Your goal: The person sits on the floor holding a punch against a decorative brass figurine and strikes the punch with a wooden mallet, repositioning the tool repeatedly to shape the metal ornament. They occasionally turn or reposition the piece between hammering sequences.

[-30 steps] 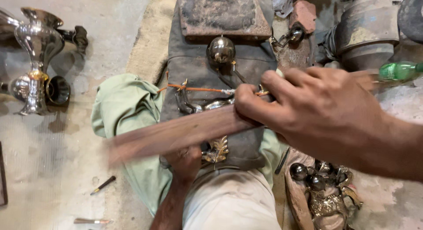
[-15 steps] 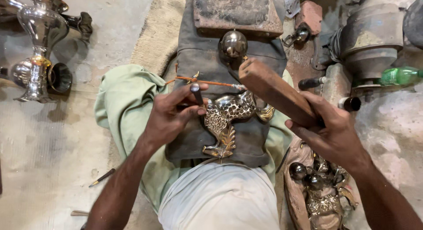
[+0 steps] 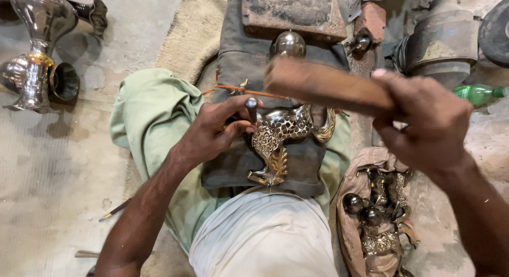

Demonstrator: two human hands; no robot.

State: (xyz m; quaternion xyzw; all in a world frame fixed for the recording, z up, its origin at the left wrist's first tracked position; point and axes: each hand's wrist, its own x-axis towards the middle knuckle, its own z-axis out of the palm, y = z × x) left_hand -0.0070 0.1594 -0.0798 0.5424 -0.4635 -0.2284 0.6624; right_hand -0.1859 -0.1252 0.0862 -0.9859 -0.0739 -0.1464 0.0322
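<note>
At the far left a tall silver vase (image 3: 33, 54) stands on the floor, its top cut off by the picture's edge, with a small dark cup (image 3: 64, 81) lying beside its foot. Lower down, a thin tool (image 3: 114, 209) lies on the concrete, half hidden behind my forearm.

My left hand (image 3: 214, 131) is curled around a short metal punch (image 3: 252, 109), thumb and fingers pinching it upright so its tip sits on the pierced metal ornament (image 3: 281, 139). The ornament lies on a dark cloth pad (image 3: 238, 165) across my lap, over my green garment (image 3: 143, 118); my fingers cover its left edge, so I cannot see where the punch tip meets it. An orange cord (image 3: 233, 89) runs across the pad just above my thumb.

A wooden mallet (image 3: 323, 86) hangs over the ornament's right end, blurred, and hides part of it. My right hand (image 3: 424, 120) is closed tight on the mallet's handle, which I cannot see inside my fist.

Beyond the mallet a round metal ball (image 3: 289, 44) sits before a worn block (image 3: 291, 12). Below my right wrist a cloth bag (image 3: 376, 224) holds more metal pieces, tangled and hard to tell apart. At the right edge lies a green bottle (image 3: 480, 93), partly blocked by my knuckles, and above it sits a grey metal pot (image 3: 440, 41).
</note>
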